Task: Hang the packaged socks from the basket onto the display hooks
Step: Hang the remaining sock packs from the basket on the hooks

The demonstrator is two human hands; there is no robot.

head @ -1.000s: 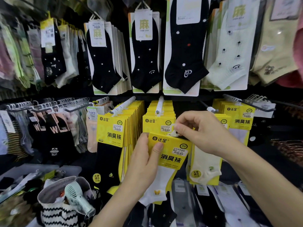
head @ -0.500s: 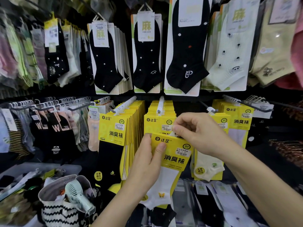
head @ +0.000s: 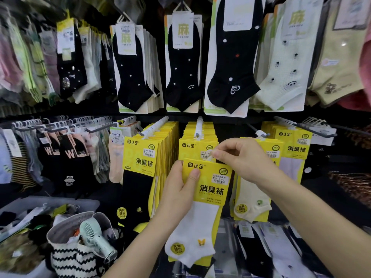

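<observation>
A yellow-carded pack of white socks (head: 208, 189) is held in front of the middle display hook (head: 199, 127), just below its tip. My left hand (head: 178, 189) grips the pack's left edge, thumb across the front of the card. My right hand (head: 241, 157) pinches the small white plastic hanger tab at the top of the pack. The hook carries a row of matching yellow packs (head: 197, 145) behind it.
Full hooks of yellow packs hang to the left (head: 152, 129) and right (head: 261, 134). Black and cream socks fill the row above. At lower left stands a striped bag (head: 76, 257) with a mint hand fan (head: 96, 239), beside a grey bin (head: 40, 203) of loose socks.
Both hands and the sock pack have stayed nearly in place under the middle hook; the pack has risen slightly. The grip is unchanged.
</observation>
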